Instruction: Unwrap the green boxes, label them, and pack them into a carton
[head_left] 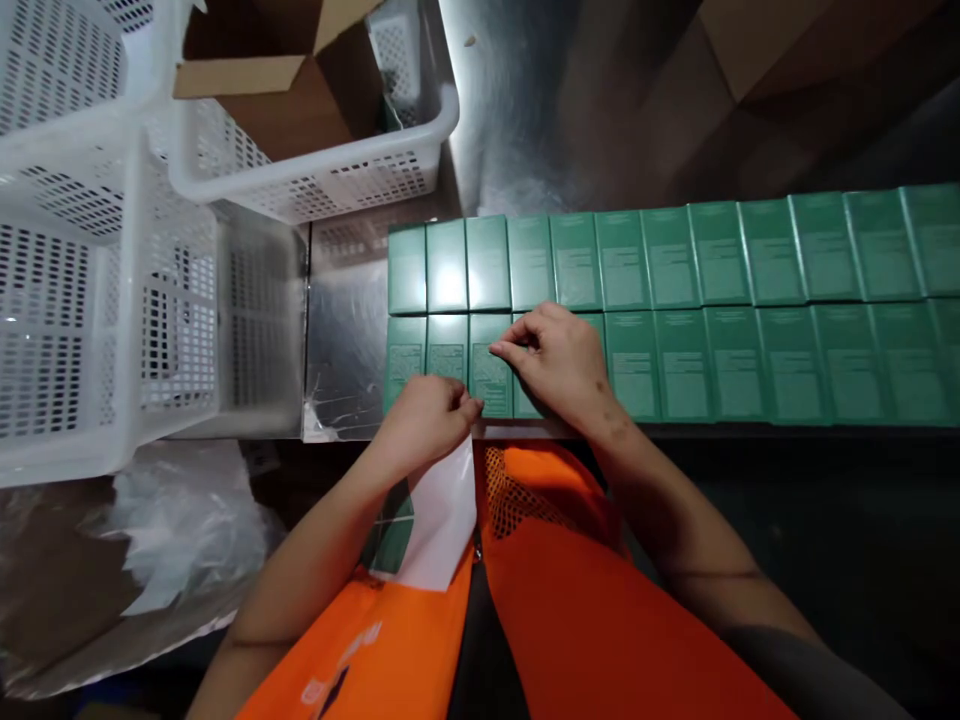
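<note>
Paper (pixel 444 525) hangs below the left hand (pixel 426 425), which pinches it. The right hand (pixel 559 362) brings thumb and finger narrowly together at the front row's third green box (pixel 491 385) from left; whether gripping anything, I cannot tell. Two rows of green boxes (pixel 679 368) line the bench (pixel 346 330), long axes pointing near to far.

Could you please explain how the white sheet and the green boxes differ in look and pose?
Surface: the white sheet looks plain where visible; many green boxes show printed panels.
Shape: the sheet is thin; the boxes are blocky.
Pose: the sheet hangs from the left hand; the boxes sit in two rows on the metal table.
</note>
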